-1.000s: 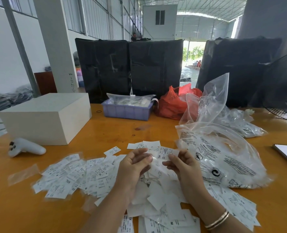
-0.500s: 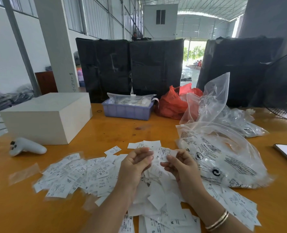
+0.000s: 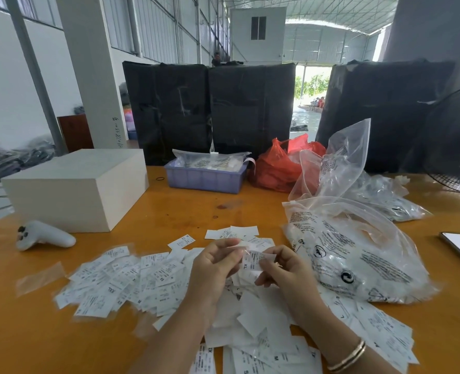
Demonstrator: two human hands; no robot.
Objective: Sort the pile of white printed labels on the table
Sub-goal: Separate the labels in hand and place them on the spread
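Both hands raised over the label pile (image 3: 131, 282) at mid desk (image 3: 169, 206). Right hand (image 3: 282, 268) and left hand (image 3: 218, 263) pinch one XL label (image 3: 251, 261) between them, long axis roughly upright. Sorted spread lies left, so the left hand is nearer for the drop, I reckon.

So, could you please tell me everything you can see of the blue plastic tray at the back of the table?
The blue tray is a shallow rectangular bin of lavender-blue plastic with ribbed sides. It sits flat on the orange table, at its far edge, in front of black wrapped bundles. Clear printed bags fill it past the rim. A red bag lies close on its right; contact is unclear.
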